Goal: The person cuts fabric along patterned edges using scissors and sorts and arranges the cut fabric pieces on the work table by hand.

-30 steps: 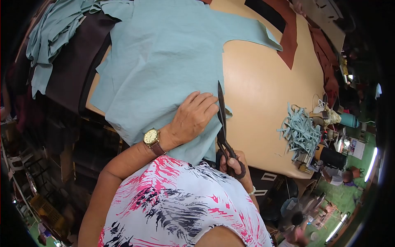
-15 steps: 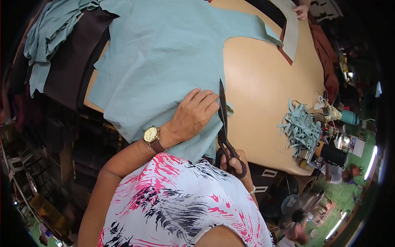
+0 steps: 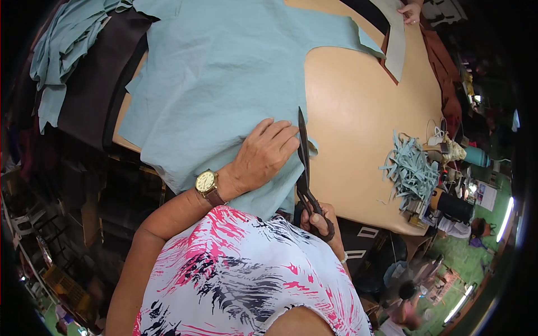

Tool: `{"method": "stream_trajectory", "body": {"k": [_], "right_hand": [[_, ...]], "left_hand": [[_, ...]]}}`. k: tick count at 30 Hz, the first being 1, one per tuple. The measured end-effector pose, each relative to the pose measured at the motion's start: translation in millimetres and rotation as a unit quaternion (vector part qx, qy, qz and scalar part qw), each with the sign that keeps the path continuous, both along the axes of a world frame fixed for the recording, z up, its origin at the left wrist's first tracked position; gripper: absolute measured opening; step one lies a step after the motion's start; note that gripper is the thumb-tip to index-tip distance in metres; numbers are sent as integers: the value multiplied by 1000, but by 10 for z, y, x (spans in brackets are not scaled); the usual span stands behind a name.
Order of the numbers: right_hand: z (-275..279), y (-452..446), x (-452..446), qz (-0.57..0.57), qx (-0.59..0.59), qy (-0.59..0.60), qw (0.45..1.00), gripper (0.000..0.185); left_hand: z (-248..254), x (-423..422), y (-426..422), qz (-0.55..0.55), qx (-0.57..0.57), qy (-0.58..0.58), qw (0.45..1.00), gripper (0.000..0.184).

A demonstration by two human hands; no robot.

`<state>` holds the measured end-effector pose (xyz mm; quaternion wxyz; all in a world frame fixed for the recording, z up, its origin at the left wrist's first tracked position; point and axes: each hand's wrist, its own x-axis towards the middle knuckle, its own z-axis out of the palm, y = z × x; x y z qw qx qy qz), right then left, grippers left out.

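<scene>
A large light blue sheet of material [image 3: 224, 73] is spread over the tan table [image 3: 358, 123]. My left hand [image 3: 266, 154], with a watch [image 3: 206, 182] at the wrist, lies flat on the sheet near its right edge, fingers slightly apart. Just right of its fingertips, long dark scissors [image 3: 303, 151] point away from me along that edge, their blades looking closed. My right hand [image 3: 318, 219] is wrapped round the scissor handles by the table's near edge. A small flap of blue material [image 3: 312, 147] shows beyond the blades.
Thin blue scraps [image 3: 412, 171] are heaped at the table's right side, beside a brush [image 3: 436, 148] and a teal bottle [image 3: 476, 157]. Crumpled blue pieces [image 3: 67, 42] lie on dark material [image 3: 95, 84] at left. Another person's hand [image 3: 412, 12] touches a grey piece [image 3: 395, 47] at top right.
The other person's hand has come further in at the top right, and a grey piece now covers much of the rust-brown one. My hands and the scissors have hardly moved.
</scene>
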<state>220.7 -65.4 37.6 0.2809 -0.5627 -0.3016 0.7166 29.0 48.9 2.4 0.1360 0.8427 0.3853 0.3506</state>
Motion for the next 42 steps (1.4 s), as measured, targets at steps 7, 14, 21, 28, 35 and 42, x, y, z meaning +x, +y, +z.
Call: {"method": "stream_trajectory", "body": {"k": [7,14,21,28,35,42], "right_hand": [[-20,-32,10,2,0,-2,1000,42],[-1,-52,-17,-7,-10,-4,1000,37],[-11,-57,2,-1,-10,6,1000,41],[70,101,-60,-7,22,15,1000,46],[81,199,-165,-34,21,29,999,59],[32,158,-151,-51,23,42,998,47]], "left_hand": [[-22,4,-2,2,1,4,1000,9],[-16,1,-1,-3,0,7,1000,9],[-14,7,2,-4,0,1,1000,9],[40,-13,-16,-14,-2,-8,1000,10],[118,-31,-63,-29,-3,-4,1000,13],[106,-24,-83,-30,-6,-13,999,14]]}}
